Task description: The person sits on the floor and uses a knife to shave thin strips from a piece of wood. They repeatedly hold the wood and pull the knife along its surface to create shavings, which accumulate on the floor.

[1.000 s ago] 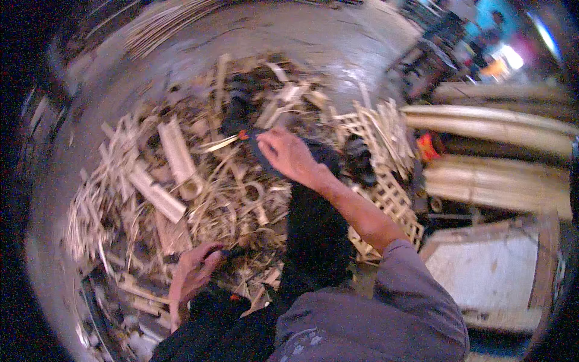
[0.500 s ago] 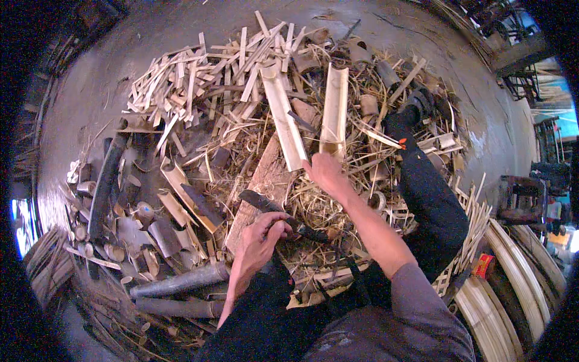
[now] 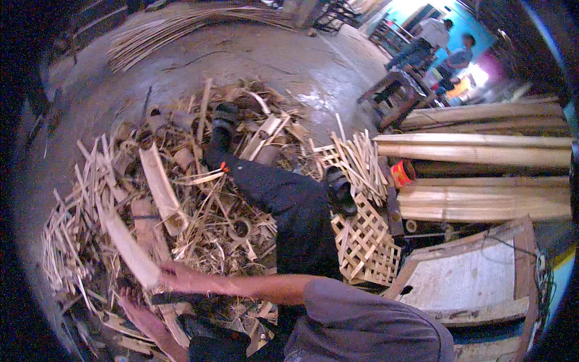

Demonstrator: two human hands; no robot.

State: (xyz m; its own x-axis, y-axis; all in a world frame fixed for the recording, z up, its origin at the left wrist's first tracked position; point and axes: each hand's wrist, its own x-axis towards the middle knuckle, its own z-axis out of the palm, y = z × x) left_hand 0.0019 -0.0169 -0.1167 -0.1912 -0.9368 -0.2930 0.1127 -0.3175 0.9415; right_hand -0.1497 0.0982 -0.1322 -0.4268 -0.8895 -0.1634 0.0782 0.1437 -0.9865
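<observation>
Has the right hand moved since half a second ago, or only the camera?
Yes. The right hand has swung left across the person's outstretched dark trouser leg and now grips a split bamboo slat.

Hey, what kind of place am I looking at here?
Most likely a bamboo craft workshop. Split strips and offcuts litter the concrete floor, whole bamboo poles are stacked to one side, and a woven lattice panel lies by the person's legs.

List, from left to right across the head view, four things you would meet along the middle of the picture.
Heap of split bamboo strips → curved bamboo slat held by the right hand → woven bamboo lattice panel → stacked bamboo poles.
</observation>
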